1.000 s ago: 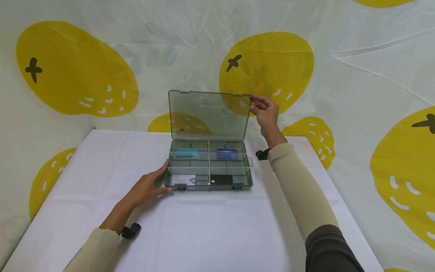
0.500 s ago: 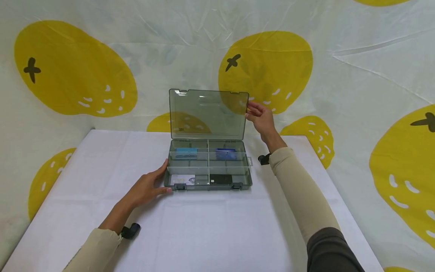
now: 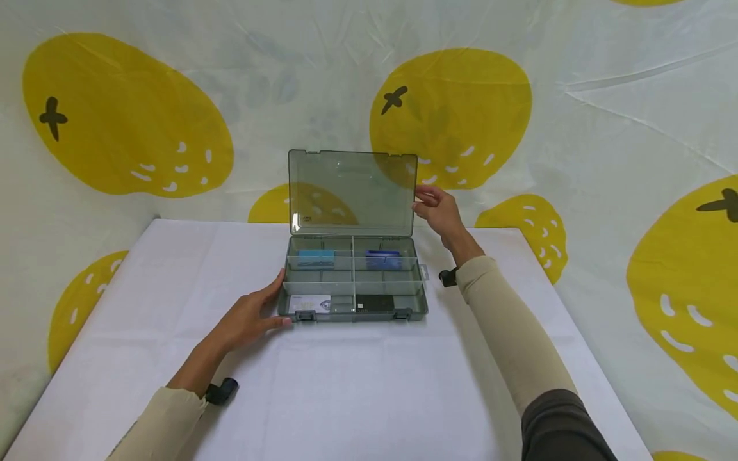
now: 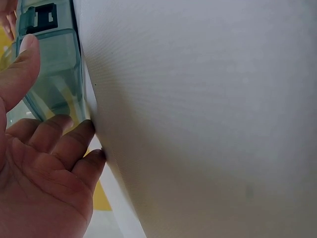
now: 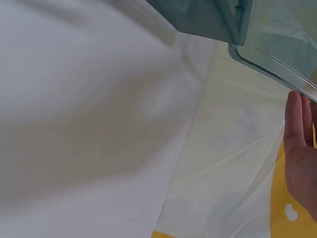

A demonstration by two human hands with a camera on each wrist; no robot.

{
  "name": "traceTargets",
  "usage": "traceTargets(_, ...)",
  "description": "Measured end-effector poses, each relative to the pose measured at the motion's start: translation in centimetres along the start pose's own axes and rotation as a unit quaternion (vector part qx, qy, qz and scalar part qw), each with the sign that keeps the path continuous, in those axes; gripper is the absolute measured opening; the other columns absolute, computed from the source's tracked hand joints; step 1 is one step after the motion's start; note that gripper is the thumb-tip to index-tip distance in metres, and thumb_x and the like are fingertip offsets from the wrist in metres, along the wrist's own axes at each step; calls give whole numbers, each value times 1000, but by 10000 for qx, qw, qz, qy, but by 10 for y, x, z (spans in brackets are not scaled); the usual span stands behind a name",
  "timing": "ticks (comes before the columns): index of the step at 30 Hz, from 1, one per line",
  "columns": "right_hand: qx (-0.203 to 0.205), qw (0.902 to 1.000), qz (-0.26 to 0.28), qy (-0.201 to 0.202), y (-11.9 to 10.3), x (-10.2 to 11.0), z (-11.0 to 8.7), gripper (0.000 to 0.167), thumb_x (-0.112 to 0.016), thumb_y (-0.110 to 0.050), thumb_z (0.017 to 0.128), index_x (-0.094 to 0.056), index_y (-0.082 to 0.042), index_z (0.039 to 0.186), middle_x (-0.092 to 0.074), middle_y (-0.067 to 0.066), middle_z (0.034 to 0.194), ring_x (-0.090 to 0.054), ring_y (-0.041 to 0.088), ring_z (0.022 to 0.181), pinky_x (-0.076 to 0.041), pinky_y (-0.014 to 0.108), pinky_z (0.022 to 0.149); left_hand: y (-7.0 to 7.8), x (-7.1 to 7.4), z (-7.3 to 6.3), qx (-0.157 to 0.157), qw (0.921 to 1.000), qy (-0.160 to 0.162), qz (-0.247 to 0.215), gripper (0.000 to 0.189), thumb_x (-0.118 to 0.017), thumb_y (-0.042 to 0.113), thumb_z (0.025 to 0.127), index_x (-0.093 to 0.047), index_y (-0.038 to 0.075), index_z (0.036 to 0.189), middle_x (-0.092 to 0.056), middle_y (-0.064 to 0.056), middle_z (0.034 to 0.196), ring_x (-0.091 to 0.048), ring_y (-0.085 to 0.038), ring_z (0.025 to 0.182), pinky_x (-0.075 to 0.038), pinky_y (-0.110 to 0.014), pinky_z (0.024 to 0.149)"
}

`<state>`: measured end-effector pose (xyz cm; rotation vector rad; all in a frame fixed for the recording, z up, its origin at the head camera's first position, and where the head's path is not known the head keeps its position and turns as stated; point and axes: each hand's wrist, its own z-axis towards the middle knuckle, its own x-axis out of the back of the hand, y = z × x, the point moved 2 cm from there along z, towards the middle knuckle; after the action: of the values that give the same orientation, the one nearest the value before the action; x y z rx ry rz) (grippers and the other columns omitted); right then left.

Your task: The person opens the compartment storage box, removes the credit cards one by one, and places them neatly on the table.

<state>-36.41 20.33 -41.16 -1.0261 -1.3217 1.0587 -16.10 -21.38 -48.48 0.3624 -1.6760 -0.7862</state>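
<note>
A smoky grey plastic compartment box [image 3: 323, 277] lies on the white table, its see-through lid [image 3: 346, 186] raised upright at the back. My left hand [image 3: 248, 319] holds the box's left side in the head view, thumb at the front corner near a latch [image 4: 44, 17]. My right hand [image 3: 440, 214] touches the lid's right edge; in the right wrist view its straight fingers [image 5: 294, 119] meet that edge. Inside are a light blue card [image 3: 316, 258] and a dark blue one [image 3: 383, 260] at the back, a white card [image 3: 309, 303] and a black card [image 3: 375, 303] in front.
The white-covered table [image 3: 357, 390] extends around the box. Behind it hangs a pale cloth [image 3: 311, 96] with large yellow fruit prints. Clear dividers [image 3: 353, 275] split the box into several compartments. A small tab [image 3: 425, 273] sticks out on the box's right side.
The lid has tilted slightly farther back. My right hand has slid down from the lid's top right corner along its right edge. My left hand has stayed at the box.
</note>
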Motion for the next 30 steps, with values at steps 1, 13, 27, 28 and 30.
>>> traceTargets(1, -12, 10000, -20, 12, 1, 0, -1, 49, -68, -8, 104, -57, -9, 151, -62, 13, 154, -65, 33, 136, -53, 46, 116, 0, 0, 0, -5, 10000, -2, -5, 108, -85, 33, 92, -13, 22, 172, -25, -15, 175, -28, -46, 160, -27, -66, 128)
traceTargets(13, 152, 9962, -804, 296, 5, -9, -26, 34, -72, -19, 103, -69, -9, 134, -72, 10, 127, -71, 29, 114, -62, 32, 98, 2, 1, -1, 41, 10000, -36, 27, 108, -84, 32, 92, -12, 22, 172, -24, -15, 175, -27, -46, 160, -26, -65, 129)
traceTargets(27, -285, 9818, -1141, -1494, 9, -36, -41, 37, -69, -15, 103, -66, -1, 137, -70, 28, 125, -65, 49, 120, -56, 60, 109, 4, 2, 0, 62, 10000, -36, 16, 109, -85, 31, 92, -12, 20, 172, -24, -15, 175, -27, -46, 161, -26, -65, 129)
traceTargets(28, -289, 9799, -1190, -1575, 10, -37, -41, 38, -69, -16, 103, -66, -2, 138, -69, 29, 127, -66, 49, 120, -56, 59, 109, 4, 2, 0, 68, 10000, -36, 17, 109, -85, 31, 92, -12, 20, 172, -24, -15, 175, -27, -46, 161, -26, -65, 129)
traceTargets(30, -298, 9766, -1242, -1728, 11, -40, -41, 39, -68, -16, 103, -64, -2, 140, -68, 31, 131, -67, 48, 122, -56, 59, 109, 5, 2, -1, 74, 10000, -34, 21, 109, -85, 31, 92, -13, 20, 172, -24, -15, 175, -27, -46, 160, -26, -65, 129)
